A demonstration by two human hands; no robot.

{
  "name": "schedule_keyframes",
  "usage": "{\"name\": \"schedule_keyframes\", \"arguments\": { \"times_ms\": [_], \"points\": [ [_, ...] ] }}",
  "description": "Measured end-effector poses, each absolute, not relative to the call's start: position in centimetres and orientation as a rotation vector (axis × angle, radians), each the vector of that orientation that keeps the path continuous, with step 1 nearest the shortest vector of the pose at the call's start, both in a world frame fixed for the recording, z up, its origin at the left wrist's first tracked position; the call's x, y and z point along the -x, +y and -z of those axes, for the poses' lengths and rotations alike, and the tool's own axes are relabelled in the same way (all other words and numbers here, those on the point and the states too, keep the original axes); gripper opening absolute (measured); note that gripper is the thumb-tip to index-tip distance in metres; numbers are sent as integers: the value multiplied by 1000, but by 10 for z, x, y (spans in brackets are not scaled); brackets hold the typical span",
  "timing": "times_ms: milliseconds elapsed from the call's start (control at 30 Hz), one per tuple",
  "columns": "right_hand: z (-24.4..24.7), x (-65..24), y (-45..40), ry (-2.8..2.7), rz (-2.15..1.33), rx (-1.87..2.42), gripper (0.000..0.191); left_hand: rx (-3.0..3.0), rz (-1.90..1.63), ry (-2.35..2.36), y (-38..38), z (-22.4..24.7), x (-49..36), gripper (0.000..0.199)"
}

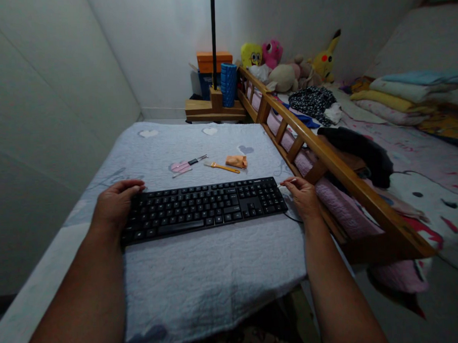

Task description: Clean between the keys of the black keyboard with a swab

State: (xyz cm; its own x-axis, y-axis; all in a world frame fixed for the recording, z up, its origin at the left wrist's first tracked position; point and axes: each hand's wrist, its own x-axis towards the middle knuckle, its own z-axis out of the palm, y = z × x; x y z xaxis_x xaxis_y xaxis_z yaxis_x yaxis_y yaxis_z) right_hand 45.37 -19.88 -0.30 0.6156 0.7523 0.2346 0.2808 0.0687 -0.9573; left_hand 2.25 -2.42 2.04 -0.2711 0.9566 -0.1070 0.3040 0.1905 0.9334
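Note:
A black keyboard point(200, 208) lies across the quilted cover in front of me, its left end nearer to me than its right. My left hand point(116, 204) is closed on the keyboard's left end, the thumb along its upper corner. At the right end, my right hand point(301, 194) pinches a thin white stick that looks like a cotton swab point(286, 182), close to the keyboard's edge. Beyond the keyboard lie another cotton swab point(182, 172), tweezers point(198, 159) with a dark grip, a small yellow-handled brush point(225, 166) and a crumpled orange packet point(236, 162).
A pale blue quilted cover point(203, 279) with hearts spreads over the work surface. Along the right runs a wooden bed rail point(307, 138); clothes, folded bedding point(404, 95) and plush toys lie beyond it. A blue foam roller point(229, 84) and black pole point(213, 35) stand behind.

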Motion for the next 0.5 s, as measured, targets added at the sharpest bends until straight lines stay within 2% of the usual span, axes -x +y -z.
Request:
{"name": "schedule_keyframes", "arguments": {
  "times_ms": [500],
  "points": [
    [5, -449, -193, -944, -431, 1510, 19, -1268, -1056, 1739, -16, -8, -15, 30]
  ]
}}
